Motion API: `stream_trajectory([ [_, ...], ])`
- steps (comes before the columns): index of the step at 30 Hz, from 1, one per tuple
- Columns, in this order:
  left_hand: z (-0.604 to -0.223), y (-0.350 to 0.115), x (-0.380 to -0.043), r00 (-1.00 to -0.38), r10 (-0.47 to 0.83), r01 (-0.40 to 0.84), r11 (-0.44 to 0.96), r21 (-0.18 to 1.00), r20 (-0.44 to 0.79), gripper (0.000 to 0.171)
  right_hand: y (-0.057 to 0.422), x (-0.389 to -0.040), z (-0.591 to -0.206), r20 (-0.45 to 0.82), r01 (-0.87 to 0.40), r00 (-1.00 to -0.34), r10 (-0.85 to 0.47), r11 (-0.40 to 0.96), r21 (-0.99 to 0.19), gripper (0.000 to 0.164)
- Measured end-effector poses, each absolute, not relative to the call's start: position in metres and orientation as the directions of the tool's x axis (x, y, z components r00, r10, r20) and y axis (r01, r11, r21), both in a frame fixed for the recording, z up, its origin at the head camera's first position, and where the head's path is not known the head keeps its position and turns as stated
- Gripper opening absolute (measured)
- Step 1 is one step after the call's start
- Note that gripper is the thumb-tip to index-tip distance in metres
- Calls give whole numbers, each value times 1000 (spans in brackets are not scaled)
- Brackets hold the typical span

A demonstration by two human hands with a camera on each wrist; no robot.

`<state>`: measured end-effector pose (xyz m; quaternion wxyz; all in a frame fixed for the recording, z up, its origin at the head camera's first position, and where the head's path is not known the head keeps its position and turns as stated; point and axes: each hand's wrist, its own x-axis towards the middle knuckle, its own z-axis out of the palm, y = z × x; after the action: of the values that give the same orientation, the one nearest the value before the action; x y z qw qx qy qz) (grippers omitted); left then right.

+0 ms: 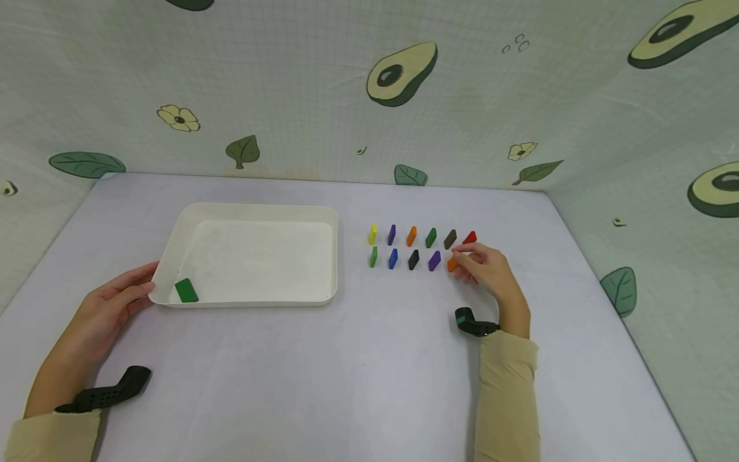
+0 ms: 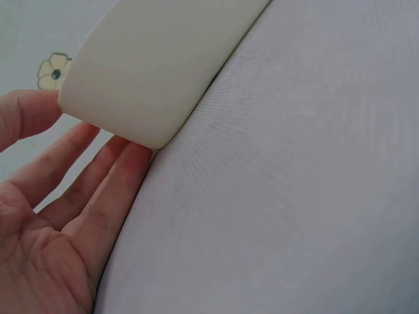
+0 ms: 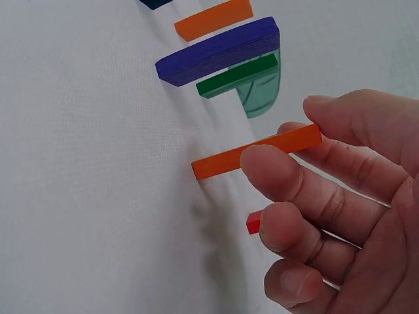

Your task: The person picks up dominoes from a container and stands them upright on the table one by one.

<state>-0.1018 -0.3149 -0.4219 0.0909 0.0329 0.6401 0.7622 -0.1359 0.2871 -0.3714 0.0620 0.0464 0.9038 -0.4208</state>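
My right hand pinches an orange domino between thumb and fingertips at the right end of the front row. Whether its lower end touches the table I cannot tell. Behind it, a red domino is partly covered by the fingers. Left of the hand, a purple domino and a black domino stand upright. My left hand holds the near left corner of a white tray, thumb at the rim and the other fingers against the wall. Inside that corner lies a green domino.
Two rows of upright dominoes stand right of the tray. The back row includes a yellow domino and a brown domino; the front row includes a blue domino. A patterned cloth hangs behind the white table.
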Motion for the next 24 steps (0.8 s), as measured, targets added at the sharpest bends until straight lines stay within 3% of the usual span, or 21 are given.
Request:
stream_trajectory([
  [24,-423,-315,-103,-982,181,-91,-187,978,-57,37,289,-136,-374,-112,101,-993,26,667,-739,36],
])
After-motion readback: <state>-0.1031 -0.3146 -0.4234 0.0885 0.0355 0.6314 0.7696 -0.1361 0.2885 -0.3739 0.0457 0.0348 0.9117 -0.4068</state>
